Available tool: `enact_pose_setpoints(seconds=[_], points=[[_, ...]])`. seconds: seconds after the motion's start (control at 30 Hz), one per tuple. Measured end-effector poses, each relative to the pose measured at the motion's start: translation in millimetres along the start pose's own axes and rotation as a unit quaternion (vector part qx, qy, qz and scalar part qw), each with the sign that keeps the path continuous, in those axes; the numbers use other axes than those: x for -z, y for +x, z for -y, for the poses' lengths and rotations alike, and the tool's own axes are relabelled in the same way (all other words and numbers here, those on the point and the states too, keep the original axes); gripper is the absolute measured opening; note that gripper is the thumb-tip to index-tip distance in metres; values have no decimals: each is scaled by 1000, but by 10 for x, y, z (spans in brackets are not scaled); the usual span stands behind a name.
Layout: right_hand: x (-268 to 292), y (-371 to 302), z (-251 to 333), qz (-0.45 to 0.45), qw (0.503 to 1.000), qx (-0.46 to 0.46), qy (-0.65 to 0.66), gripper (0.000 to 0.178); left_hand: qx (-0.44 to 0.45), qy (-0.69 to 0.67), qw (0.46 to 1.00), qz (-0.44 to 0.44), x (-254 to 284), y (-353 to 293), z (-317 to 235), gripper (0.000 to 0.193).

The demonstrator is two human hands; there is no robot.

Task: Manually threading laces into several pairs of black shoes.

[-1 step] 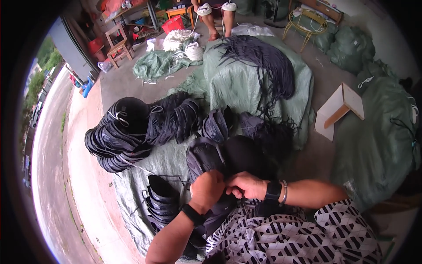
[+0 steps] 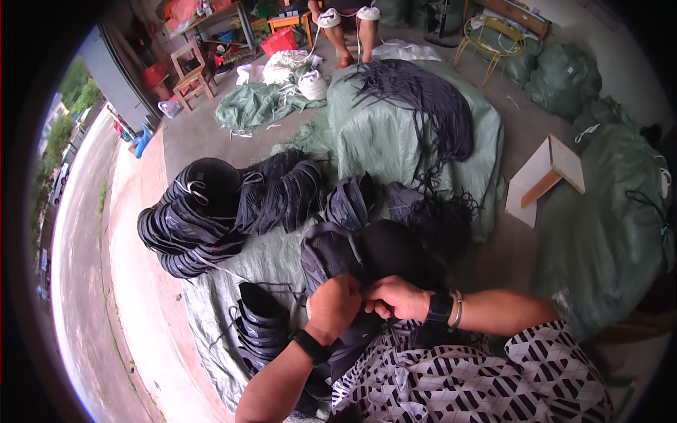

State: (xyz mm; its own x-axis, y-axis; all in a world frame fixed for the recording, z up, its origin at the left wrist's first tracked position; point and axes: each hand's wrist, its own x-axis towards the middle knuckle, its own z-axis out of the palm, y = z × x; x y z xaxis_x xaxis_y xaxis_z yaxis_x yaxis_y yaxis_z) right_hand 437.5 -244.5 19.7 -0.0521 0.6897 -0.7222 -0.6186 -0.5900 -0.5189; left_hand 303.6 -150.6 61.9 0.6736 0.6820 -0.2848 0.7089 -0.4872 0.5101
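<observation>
My left hand and my right hand meet at the near end of a dark grey shoe upper. The left fingers are curled closed, and the right fingers pinch beside them. What lies between the fingertips is hidden; it is too dark and small to make out. A rounded black piece sits just right of the upper. Nearer me on the left is a nested stack of dark uppers. Farther off stand more stacked uppers, with a white tie around part of them, and another row.
Green woven sheeting lies under the stacks. A bundle of dark laces drapes over a green-covered heap. An angled board piece and big green sacks are at right. Another person's legs show at the back.
The whole view has shifted very slightly. Both hands keep the same pose at the shoe upper.
</observation>
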Motion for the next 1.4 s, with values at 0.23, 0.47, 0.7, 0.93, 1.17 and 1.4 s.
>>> enact_pose_setpoints(seconds=[0.23,0.47,0.7,0.93,1.17,1.4], points=[[-140,-148,51,-113,884,220,-396,16,-12,-123,992,22,-90,-37,45,26],[-6,-125,156,-62,938,98,-327,17,-48,-60,996,-48,-155,-211,-10,27],[84,-45,53,19,992,56,-108,16,-29,-49,998,-41,-176,-269,-13,28],[99,-132,37,33,980,89,-175,16,-30,-91,995,-37,-140,-225,12,29],[85,-10,-50,26,977,119,-174,18,-46,-99,993,-51,-198,-214,77,29],[-77,-249,249,-92,593,479,-641,15,-11,-398,913,-93,-131,-217,173,21]])
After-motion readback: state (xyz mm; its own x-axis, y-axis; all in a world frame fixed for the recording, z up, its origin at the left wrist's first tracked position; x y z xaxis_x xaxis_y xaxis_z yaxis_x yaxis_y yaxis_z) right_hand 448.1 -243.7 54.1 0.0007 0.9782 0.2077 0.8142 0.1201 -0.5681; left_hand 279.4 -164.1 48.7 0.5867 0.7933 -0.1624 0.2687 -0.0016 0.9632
